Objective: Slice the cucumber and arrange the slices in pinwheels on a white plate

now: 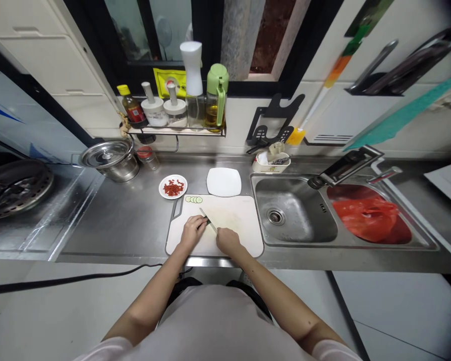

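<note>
A white cutting board [240, 220] lies on the steel counter in front of me. My right hand [227, 239] is closed round the handle of a knife [207, 219] whose blade points up and left across the board. My left hand [192, 230] is curled over a small green vegetable piece under the blade; most of that piece is hidden. A few cucumber slices [194, 199] lie in a row at the board's far left corner.
A small plate of chopped red chilli [173, 187] and a blank white plate [224, 181] sit behind the board. A steel sink [293, 210] is to the right, with a red basin [368, 218] beyond. A lidded pot [108, 158] and a condiment rack [176, 113] stand at the back left.
</note>
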`<state>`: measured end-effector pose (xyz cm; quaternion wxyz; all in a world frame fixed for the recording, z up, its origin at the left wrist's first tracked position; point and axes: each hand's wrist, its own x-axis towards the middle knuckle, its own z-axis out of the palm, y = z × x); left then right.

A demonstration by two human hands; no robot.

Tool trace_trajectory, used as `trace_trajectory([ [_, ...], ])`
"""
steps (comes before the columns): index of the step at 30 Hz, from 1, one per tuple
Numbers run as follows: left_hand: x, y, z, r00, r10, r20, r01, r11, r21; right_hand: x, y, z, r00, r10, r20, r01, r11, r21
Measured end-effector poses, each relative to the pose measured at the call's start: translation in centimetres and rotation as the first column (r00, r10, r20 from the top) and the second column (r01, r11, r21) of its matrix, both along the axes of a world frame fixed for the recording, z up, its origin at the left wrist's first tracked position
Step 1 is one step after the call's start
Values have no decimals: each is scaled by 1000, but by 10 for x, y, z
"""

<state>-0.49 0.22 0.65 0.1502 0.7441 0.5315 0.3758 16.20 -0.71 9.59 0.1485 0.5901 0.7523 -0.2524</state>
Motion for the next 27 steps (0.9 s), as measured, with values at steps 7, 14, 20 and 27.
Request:
trace_trajectory([
  [7,-1,1,-2,1000,-4,-7,4,1000,3,-5,5,-3,1000,8,-1,-8,1000,-3],
  [14,0,0,-2,1000,2,-4,-2,1000,-7,-8,9,-5,1000,-6,-23,6,1000,21],
  [20,0,-1,1,1000,4,-6,-4,1000,-11,-9,9,-5,1000,-11,-26,12,1000,11],
  [27,0,0,0,1000,9,-10,-9,1000,-15,2,-2,-9,1000,-16,-3,16,1000,4],
])
